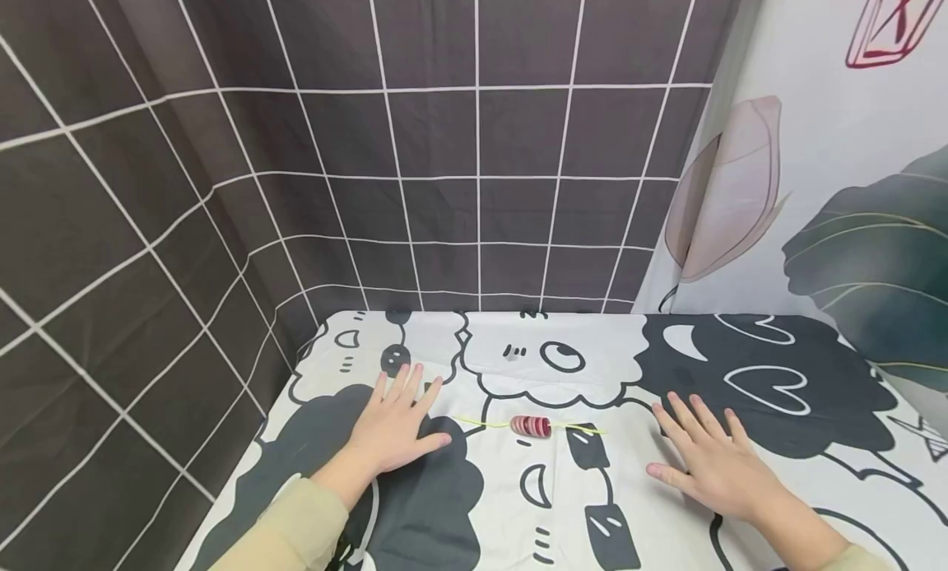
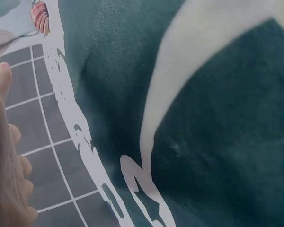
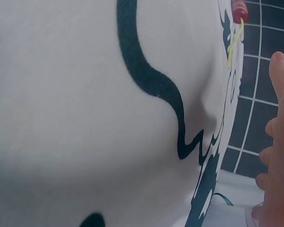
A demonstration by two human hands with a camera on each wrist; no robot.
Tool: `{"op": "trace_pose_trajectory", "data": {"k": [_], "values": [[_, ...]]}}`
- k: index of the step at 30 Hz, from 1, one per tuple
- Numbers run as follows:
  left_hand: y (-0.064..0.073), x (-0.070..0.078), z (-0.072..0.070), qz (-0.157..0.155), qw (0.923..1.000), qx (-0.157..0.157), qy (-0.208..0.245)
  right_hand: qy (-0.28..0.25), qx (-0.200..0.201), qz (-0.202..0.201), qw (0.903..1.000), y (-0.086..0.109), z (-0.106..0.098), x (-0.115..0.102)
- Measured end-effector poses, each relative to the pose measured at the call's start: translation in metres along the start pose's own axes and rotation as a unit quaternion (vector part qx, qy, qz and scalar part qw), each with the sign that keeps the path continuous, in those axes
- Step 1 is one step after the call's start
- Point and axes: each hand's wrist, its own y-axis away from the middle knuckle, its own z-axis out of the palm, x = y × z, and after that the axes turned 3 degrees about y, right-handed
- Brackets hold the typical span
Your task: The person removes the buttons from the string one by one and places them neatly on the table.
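Observation:
A small pink-and-red ribbed roll lies on the patterned cloth, with a yellow string sticking out at both ends. To its left, my left hand has its fingers straight and spread, palm down, holding nothing. On the other side, the right hand is likewise spread flat and apart from the roll. The left wrist view catches the roll at its top left, beyond the left thumb. In the right wrist view, its red end and the string show near the top right.
A white cloth with black cartoon figures covers the table. Behind and along the left hangs a dark curtain with white grid lines. A white curtain with leaf prints hangs at the right.

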Motion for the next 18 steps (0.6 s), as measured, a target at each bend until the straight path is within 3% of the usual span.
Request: {"op": "trace_pose_trajectory", "data": {"k": [18], "values": [[-0.007, 0.009, 0.005, 0.019, 0.9997, -0.001, 0.012, -0.014, -0.003, -0.017, 0.9998, -0.014, 0.005, -0.016]]}}
